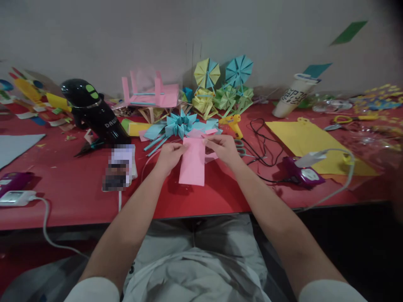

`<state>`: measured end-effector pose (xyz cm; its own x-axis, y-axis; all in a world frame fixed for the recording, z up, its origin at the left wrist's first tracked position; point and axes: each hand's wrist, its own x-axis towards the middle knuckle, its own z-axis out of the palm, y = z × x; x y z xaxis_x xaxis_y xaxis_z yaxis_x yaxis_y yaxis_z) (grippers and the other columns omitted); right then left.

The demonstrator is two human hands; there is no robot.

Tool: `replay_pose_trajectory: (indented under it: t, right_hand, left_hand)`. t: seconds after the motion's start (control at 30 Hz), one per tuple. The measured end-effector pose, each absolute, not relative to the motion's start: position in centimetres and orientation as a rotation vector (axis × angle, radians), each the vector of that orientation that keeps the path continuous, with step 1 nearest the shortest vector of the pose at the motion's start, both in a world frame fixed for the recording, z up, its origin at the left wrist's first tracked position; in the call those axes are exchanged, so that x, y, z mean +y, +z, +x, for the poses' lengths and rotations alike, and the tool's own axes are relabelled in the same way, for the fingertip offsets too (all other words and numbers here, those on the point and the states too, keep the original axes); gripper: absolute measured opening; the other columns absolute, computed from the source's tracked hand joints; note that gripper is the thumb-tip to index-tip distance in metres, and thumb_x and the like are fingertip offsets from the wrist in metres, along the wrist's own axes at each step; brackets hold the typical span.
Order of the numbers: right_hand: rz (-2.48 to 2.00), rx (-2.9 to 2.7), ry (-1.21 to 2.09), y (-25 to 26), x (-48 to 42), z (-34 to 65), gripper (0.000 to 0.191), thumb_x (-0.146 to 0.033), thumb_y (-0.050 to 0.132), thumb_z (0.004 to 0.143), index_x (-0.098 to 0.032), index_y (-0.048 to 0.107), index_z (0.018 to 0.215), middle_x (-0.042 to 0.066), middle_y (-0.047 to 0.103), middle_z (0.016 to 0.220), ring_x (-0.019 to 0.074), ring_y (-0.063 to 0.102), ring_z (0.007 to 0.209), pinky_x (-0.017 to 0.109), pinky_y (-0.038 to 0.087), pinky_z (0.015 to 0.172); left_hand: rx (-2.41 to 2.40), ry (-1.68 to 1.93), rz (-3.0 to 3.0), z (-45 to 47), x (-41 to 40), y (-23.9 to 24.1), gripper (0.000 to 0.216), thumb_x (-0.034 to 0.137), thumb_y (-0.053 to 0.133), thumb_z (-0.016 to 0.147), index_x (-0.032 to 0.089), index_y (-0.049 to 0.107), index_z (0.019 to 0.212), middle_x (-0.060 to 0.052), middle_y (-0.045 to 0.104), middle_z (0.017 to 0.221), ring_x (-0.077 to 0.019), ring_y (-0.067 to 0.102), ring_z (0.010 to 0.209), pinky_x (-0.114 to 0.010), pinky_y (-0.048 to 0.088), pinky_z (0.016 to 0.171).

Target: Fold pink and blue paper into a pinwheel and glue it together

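The paper rectangle (192, 165) is plain light pink against a red tabletop (208, 201). Around it, at twelve o'clock, one pleated paper parasol (204, 74) is yellow with blue wedges; at one, another parasol (238, 69) is all blue; at two, a whitish cup (291, 100) carries black lettering; at three, a large sheet (292, 140) is yellow; at ten, a black bottle (105, 119) bears lime-green patches and pale letters.
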<state>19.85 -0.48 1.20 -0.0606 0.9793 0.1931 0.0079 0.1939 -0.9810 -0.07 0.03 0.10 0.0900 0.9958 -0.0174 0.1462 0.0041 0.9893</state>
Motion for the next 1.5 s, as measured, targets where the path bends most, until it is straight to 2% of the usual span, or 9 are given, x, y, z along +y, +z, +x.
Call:
replay_pose_trajectory:
  t: [0.2,0.37,0.57,0.77,0.97,1.13,1.23,1.37,1.5]
  right_hand:
    - [-1.085,-1.26,1.032,1.2,-0.2,20.0,0.031,-0.049,0.076,0.067,-0.019,0.07,0.073,0.001,0.065,0.063,0.0136,0.063,0.057,0.03,0.058,0.062]
    - [-1.066,-1.214,1.012,1.2,-0.1,20.0,0.027,-0.047,0.076,0.068,-0.021,0.069,0.072,0.001,0.066,0.065,0.0145,0.063,0.059,0.032,0.059,0.064]
    - [-1.085,-1.189,0.992,1.3,-0.1,20.4,0.026,-0.046,0.074,0.071,-0.021,0.07,0.076,0.002,0.068,0.07,0.0157,0.066,0.066,0.032,0.059,0.067]
    - [-1.088,-1.141,1.015,1.3,0.1,20.7,0.029,-0.048,0.075,0.071,-0.021,0.069,0.079,0.002,0.069,0.072,0.0163,0.066,0.066,0.032,0.059,0.068]
    - [-1.096,-1.109,1.035,1.0,0.3,20.8,0.028,-0.048,0.074,0.07,-0.022,0.069,0.08,0.002,0.068,0.073,0.0151,0.065,0.066,0.032,0.057,0.069]
    - [-1.096,-1.158,1.14,1.2,0.4,21.2,0.025,-0.043,0.075,0.069,-0.021,0.066,0.075,0.002,0.066,0.071,0.0151,0.064,0.067,0.032,0.056,0.069]
    - [-1.079,-1.2,1.231,1.4,0.2,21.5,0.025,-0.04,0.076,0.068,-0.02,0.065,0.078,0.001,0.066,0.076,0.0138,0.063,0.07,0.03,0.054,0.069]
    - [-1.083,-1.349,1.266,1.3,-0.1,21.3,0.035,-0.041,0.079,0.067,-0.019,0.068,0.092,0.002,0.068,0.081,0.0134,0.062,0.071,0.026,0.05,0.065]
    - [-1.104,-1.438,1.345,0.9,-0.2,21.2,0.03,-0.036,0.08,0.064,-0.017,0.064,0.082,0.002,0.069,0.077,0.0132,0.062,0.067,0.026,0.049,0.063]
  left_hand:
    - [1.159,1.022,1.347,0.1,-0.2,0.2,0.039,0.052,0.08,0.063,0.015,0.069,0.069,-0.001,0.062,0.065,-0.0118,0.052,0.06,-0.026,0.041,0.059]
    - [1.274,1.06,1.402,0.3,-0.5,0.6,0.041,0.054,0.075,0.069,0.015,0.066,0.062,0.001,0.055,0.057,-0.009,0.041,0.052,-0.025,0.03,0.051]
    - [1.127,1.068,1.479,0.1,-0.1,0.4,0.025,0.04,0.073,0.071,0.015,0.071,0.076,-0.003,0.069,0.077,-0.0133,0.057,0.068,-0.025,0.043,0.064]
    - [1.278,1.043,1.623,-0.1,-0.4,1.1,0.03,0.043,0.067,0.077,0.015,0.068,0.066,-0.001,0.06,0.06,-0.011,0.045,0.056,-0.025,0.034,0.055]
    - [1.192,1.012,1.657,-0.2,-0.1,1.2,0.021,0.037,0.068,0.074,0.017,0.065,0.069,-0.001,0.061,0.067,-0.0136,0.05,0.063,-0.027,0.038,0.063]
    - [1.286,0.979,1.675,-0.7,0.1,1.2,0.016,0.031,0.067,0.071,0.018,0.062,0.064,-0.001,0.057,0.062,-0.0148,0.049,0.06,-0.03,0.036,0.064]
    - [1.238,0.915,1.658,-0.9,-0.1,1.3,0.015,0.031,0.068,0.07,0.018,0.064,0.063,-0.001,0.058,0.061,-0.0151,0.049,0.059,-0.03,0.036,0.063]
    - [1.126,0.784,1.649,-0.8,-0.4,1.4,0.013,0.03,0.068,0.069,0.018,0.067,0.063,-0.002,0.061,0.062,-0.0153,0.053,0.06,-0.029,0.038,0.062]
    - [1.157,0.823,1.774,-0.9,-0.3,1.3,0.015,0.029,0.063,0.076,0.018,0.071,0.07,-0.005,0.069,0.072,-0.0178,0.06,0.067,-0.029,0.044,0.064]
